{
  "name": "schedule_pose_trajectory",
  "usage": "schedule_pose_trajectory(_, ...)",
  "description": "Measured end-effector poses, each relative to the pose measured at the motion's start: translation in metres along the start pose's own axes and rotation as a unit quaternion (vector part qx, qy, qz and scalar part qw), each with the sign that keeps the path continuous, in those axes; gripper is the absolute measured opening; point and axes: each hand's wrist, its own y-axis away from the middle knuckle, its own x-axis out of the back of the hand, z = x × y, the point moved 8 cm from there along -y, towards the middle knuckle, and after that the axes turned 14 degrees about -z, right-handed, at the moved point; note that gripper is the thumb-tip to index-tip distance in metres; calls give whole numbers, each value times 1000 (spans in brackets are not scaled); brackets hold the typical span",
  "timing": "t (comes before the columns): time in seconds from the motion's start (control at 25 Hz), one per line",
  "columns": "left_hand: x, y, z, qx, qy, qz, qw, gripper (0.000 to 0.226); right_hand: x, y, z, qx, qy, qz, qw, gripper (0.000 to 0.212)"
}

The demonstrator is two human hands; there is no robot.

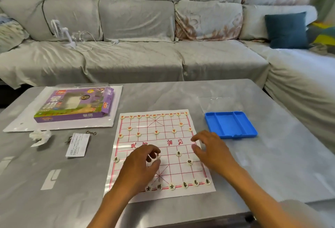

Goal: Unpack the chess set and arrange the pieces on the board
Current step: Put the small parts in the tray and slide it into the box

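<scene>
A white paper chess board (164, 142) with red grid lines lies flat on the grey table. Several round cream pieces with red marks stand along its far rows. Black-marked pieces line the near row, such as one (171, 186) at the front, and a few sit further up, like one (178, 153) right of centre. My left hand (143, 162) hovers over the board's near half, its fingertips pinched on a small round piece (158, 155). My right hand (210, 148) rests at the board's right edge with fingers spread and nothing in it.
An empty blue plastic tray (230, 124) sits right of the board, a clear lid (215, 103) behind it. The purple chess box (76, 104) lies on a white sheet at far left. A crumpled tissue (39, 136), a leaflet (78, 144) and small metal bits lie left. A sofa stands behind.
</scene>
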Motion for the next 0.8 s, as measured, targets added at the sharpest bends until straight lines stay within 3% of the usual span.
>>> schedule_pose_trajectory(0.16,-35,-26,39,-16,-15,-31,999,21,35,-16,60,-82,96,12,992,33)
schedule_pose_trajectory(0.28,-58,-44,52,-10,-22,-52,998,23,32,-16,99,-116,102,-4,988,33)
schedule_pose_trajectory(0.44,-38,-50,28,43,14,17,999,19,19,-26,99,-78,63,-6,995,23)
schedule_pose_trajectory(0.52,3,-40,-12,88,38,108,990,15,12,-31,90,-57,62,-20,996,23)
schedule_pose_trajectory(0.64,77,-7,-92,201,9,244,949,18,0,-36,75,-36,54,-53,996,25)
schedule_pose_trajectory(0.72,106,13,-136,303,-76,259,914,26,-7,-37,63,-27,55,-63,996,23)
schedule_pose_trajectory(0.8,116,22,-163,372,-121,228,892,34,-12,-37,60,-28,52,-70,996,22)
